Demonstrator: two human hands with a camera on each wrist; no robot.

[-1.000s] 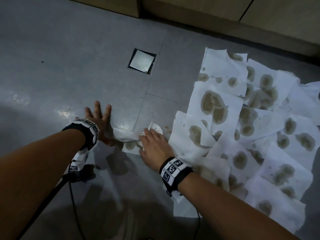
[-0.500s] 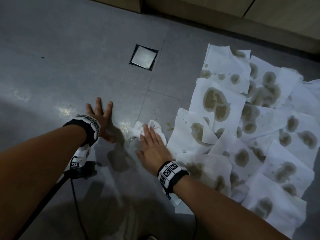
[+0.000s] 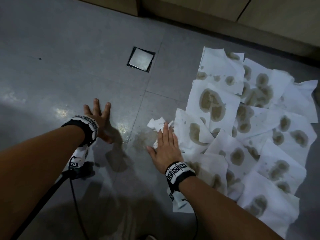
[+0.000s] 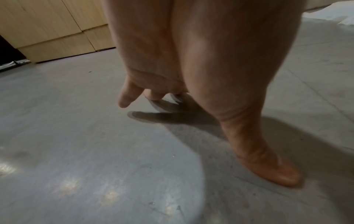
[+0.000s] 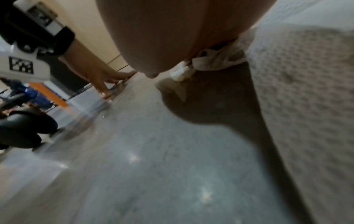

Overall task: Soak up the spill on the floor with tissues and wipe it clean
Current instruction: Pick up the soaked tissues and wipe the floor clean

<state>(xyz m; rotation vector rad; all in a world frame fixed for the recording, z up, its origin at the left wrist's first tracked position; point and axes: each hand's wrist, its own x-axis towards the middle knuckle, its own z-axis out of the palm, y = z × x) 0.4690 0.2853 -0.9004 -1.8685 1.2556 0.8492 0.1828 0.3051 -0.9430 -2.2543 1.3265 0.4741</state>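
Fingers (image 3: 166, 134) of right hand (image 3: 167, 149) press crumpled tissue (image 3: 156, 123) flat on floor (image 3: 69, 70).

No readable text, labels or numbers

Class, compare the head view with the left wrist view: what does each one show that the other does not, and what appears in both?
Only the head view shows the right hand pressing flat on a crumpled tissue, the brown-stained spread of tissues, the square floor drain and both wristbands. Only the left wrist view shows the underside of the left hand, its thumb tip planted on the floor, and its shadow. Both show the left hand, the grey floor and the wooden cabinet base.
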